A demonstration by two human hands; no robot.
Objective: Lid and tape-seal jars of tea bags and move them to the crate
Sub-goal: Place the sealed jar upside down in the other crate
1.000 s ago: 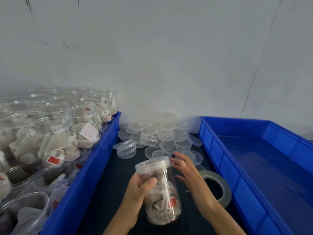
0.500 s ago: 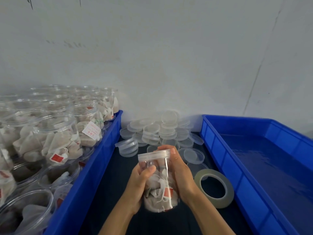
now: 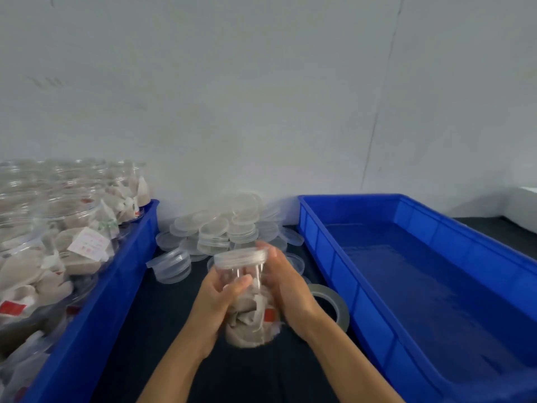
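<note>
A clear jar of tea bags (image 3: pixel 252 315) with a clear lid (image 3: pixel 241 256) on its mouth is held upright between both hands over the dark table. My left hand (image 3: pixel 216 295) wraps its left side, thumb across the front. My right hand (image 3: pixel 286 289) clasps its right side, fingertips up at the lid's rim. A roll of tape (image 3: pixel 331 303) lies flat on the table just right of my right hand, partly hidden by it. The empty blue crate (image 3: pixel 377 289) stands to the right.
A blue crate (image 3: pixel 116 289) on the left is packed with several open jars of tea bags (image 3: pixel 43 257). A heap of loose clear lids (image 3: pixel 220 228) lies at the back against the white wall. A white block (image 3: pixel 523 207) sits far right.
My right hand came off the table side and closed around the jar's right side and lid. The jar rose slightly and the view shifted a little.
</note>
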